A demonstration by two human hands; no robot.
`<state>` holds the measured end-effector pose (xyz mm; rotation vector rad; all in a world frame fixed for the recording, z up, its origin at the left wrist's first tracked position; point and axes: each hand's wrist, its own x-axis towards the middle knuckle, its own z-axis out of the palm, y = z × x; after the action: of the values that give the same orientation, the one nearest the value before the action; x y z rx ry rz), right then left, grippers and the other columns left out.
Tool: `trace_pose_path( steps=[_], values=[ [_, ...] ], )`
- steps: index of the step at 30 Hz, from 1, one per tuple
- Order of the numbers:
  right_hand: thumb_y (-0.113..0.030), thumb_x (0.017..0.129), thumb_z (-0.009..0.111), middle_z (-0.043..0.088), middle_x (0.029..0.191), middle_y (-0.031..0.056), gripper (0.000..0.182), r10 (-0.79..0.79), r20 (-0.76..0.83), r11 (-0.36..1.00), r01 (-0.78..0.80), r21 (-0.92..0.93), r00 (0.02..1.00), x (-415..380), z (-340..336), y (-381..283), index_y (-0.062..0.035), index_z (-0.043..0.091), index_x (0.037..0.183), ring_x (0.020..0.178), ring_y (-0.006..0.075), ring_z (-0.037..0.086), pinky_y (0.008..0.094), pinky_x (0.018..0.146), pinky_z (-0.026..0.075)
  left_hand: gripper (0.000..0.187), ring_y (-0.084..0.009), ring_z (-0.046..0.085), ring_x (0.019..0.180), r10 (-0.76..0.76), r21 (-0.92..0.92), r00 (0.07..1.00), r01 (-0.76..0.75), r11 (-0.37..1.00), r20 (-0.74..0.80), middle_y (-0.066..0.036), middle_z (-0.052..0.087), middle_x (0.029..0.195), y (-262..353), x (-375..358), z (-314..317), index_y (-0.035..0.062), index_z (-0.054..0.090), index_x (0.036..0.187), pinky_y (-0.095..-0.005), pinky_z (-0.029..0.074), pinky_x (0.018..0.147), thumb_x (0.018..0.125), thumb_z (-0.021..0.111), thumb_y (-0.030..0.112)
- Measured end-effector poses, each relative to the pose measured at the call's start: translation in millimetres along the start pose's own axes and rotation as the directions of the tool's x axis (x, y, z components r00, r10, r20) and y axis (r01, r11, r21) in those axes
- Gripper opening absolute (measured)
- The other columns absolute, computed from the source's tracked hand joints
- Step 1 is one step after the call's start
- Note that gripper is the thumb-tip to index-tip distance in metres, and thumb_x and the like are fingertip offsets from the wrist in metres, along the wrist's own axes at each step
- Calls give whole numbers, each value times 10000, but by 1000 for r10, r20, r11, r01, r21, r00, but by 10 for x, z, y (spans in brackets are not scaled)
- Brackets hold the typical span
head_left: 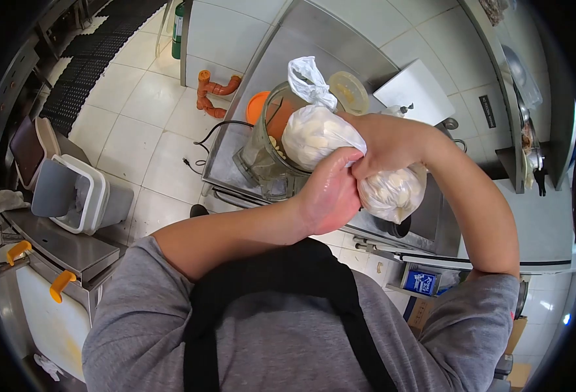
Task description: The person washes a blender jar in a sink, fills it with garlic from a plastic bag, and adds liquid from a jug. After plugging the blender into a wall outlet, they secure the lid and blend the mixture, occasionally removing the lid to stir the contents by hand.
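Bag (317, 134) beside and partly over jug (256, 158), cinched mid-length; left hand (327, 199) and right hand (392, 142) closed round it, some fingers hidden. Probably soft, lumpy, moderately heavy; thin plastic may slip or tear, so hold waist, support bulges. Blue box (421, 282), lower right of jug: "Royal" legible, rest unclear.

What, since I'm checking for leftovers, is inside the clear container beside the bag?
A few pale pieces show inside the clear container. Orange shows too, but I can't tell whether it's contents or something seen through the wall. The filled white bag hides the rest.
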<state>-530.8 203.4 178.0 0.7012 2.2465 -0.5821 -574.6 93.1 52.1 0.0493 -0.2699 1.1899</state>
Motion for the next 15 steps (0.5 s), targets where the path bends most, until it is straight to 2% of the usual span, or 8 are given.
trace_pose_path(
  steps=[3,5,6,8,10,11,13,15],
  values=[
    [-128,693,684,642,1106,176,711,-12,-98,990,25,140,995,-41,58,15,16,403,1330,1027,278,619,350,876,475,517,-233,391,1303,39,209,999,-45,977,32,-107,426,1388,63,-88,-22,3,347,1363,-388,266,1117,945,440,292],
    [-109,705,663,638,1114,167,658,-15,-131,961,50,273,991,-76,79,82,16,435,1310,1031,270,613,353,880,473,473,-221,387,1306,-189,511,982,156,846,13,-105,434,1382,213,-245,-22,16,361,1359,-392,293,1103,944,513,184],
    [-103,714,651,633,1117,150,626,-8,-153,931,63,360,988,-89,105,151,13,456,1298,1022,246,607,346,885,469,473,-221,387,1306,-183,512,983,153,845,7,-105,434,1382,321,-359,30,16,361,1359,-392,293,1103,944,513,184],
    [-98,723,639,629,1121,133,595,-2,-179,891,83,447,984,-104,122,268,10,476,1285,1012,222,601,340,891,466,530,-217,419,1283,-146,949,964,248,194,-222,-124,444,1371,575,-581,162,39,367,1364,-408,330,1079,892,601,103],
    [-89,736,625,620,1119,100,570,8,-118,796,65,602,993,-115,148,366,11,484,1279,1002,180,581,320,903,456,619,-254,567,1051,312,919,939,-15,-394,148,-145,533,1189,722,-664,128,94,369,1384,-393,445,945,853,669,194],
    [-89,736,625,620,1119,100,570,7,-119,791,67,609,993,-111,176,402,11,484,1279,1002,180,581,320,903,456,619,-254,567,1051,307,919,941,-10,-395,142,-145,533,1189,793,-634,140,94,369,1384,-393,445,945,853,669,194],
    [-95,730,635,613,1118,90,568,-56,-183,700,170,694,981,-101,225,461,11,493,1270,1000,157,566,302,897,456,837,-333,491,1203,245,524,839,-55,-850,486,-208,460,1320,966,-508,202,82,294,1437,-410,409,1001,755,763,205],
    [-103,725,643,613,1118,90,573,-43,-203,665,180,725,978,-97,242,464,11,497,1267,1003,158,565,304,891,459,887,-352,482,1197,201,573,889,-81,-815,411,-211,466,1297,1010,-383,144,96,265,1456,-391,407,1002,736,769,218]
  ],
)
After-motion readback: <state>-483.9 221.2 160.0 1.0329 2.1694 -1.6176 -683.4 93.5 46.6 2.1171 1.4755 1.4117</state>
